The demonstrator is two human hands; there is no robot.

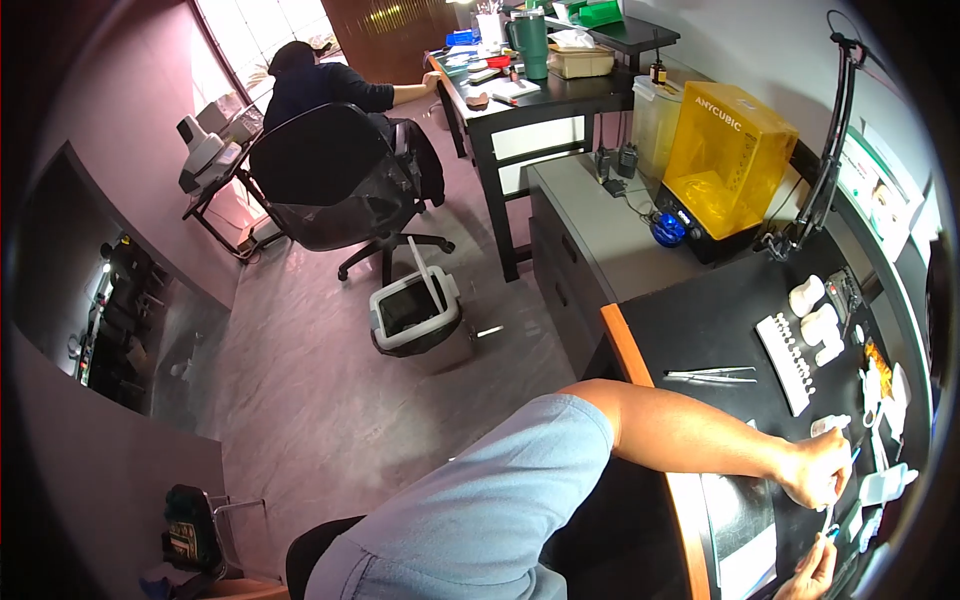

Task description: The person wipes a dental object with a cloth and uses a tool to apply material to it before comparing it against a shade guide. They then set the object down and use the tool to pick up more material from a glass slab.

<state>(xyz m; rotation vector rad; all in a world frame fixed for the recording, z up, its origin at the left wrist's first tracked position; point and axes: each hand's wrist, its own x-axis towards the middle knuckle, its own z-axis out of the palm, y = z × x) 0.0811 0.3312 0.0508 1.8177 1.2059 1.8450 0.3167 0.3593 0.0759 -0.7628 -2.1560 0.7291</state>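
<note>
Looks like a small dental lab, going by the rack of tooth-like samples (787, 365), the white lumps (820, 325) resembling plaster casts, the tweezers (710, 376) and the small bottle (823, 427) on the black desk (690, 325). Also pretty workshop-ish, thanks to the yellow see-through box (735, 150) stamped ANYCUBIC on the grey cabinet (600, 200) and the jointed black stand (840, 120) nearby. Bit of an office feel too, with another person (285, 105) in a swivel chair (325, 170) by a second, cluttered desk (565, 94), plus a bin (453, 284) on the floor (300, 400).
</note>
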